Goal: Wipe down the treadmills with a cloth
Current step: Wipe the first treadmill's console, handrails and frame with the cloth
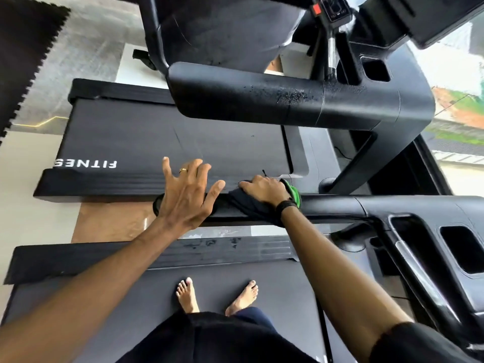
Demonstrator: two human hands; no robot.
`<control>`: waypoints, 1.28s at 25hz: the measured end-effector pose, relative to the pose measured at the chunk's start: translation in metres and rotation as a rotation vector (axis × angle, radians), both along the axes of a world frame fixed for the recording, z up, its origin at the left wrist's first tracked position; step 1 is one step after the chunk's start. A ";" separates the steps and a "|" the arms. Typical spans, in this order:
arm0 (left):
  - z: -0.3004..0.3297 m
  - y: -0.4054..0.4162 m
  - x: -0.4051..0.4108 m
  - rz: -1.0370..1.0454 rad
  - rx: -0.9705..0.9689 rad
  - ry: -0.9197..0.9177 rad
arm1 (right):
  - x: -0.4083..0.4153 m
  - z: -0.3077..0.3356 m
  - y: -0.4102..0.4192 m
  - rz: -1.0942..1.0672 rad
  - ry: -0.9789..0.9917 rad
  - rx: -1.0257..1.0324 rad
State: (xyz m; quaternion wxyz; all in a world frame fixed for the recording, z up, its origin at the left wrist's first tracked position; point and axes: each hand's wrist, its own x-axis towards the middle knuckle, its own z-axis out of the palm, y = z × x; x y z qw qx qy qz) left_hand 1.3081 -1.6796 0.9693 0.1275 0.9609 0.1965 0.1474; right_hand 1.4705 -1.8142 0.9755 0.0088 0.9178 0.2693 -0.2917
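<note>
I stand barefoot on the belt of the near treadmill (235,284). Its black left handrail (327,205) runs across the middle of the view. My right hand (264,191) presses a dark cloth (248,208) with a green edge onto that handrail. The cloth drapes over the rail. My left hand (187,192) hovers over the rail's rounded end with its fingers spread, holding nothing; a gold ring sits on one finger. A second treadmill (157,142) lies beyond, and its handrail (288,100) carries droplets.
The near treadmill's console with cup holders (461,247) is at the right. A window (458,87) fills the far right. Black foam floor mats (26,48) lie at the upper left. A brown floor strip (110,221) shows between the two treadmills.
</note>
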 end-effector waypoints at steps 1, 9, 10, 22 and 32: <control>0.000 0.001 -0.001 0.017 -0.027 -0.014 | -0.015 0.007 -0.008 0.068 -0.094 0.060; 0.002 -0.004 -0.005 -0.005 -0.053 -0.043 | 0.000 0.025 -0.054 -0.089 -0.147 0.151; 0.003 -0.005 -0.003 -0.012 -0.035 -0.006 | 0.018 0.019 -0.049 -0.129 -0.052 0.053; 0.002 0.007 -0.005 0.138 -0.362 -0.012 | -0.055 0.021 -0.005 0.179 -0.112 0.335; -0.014 0.036 -0.016 0.236 -0.426 0.020 | 0.012 0.004 0.013 0.086 0.153 -0.057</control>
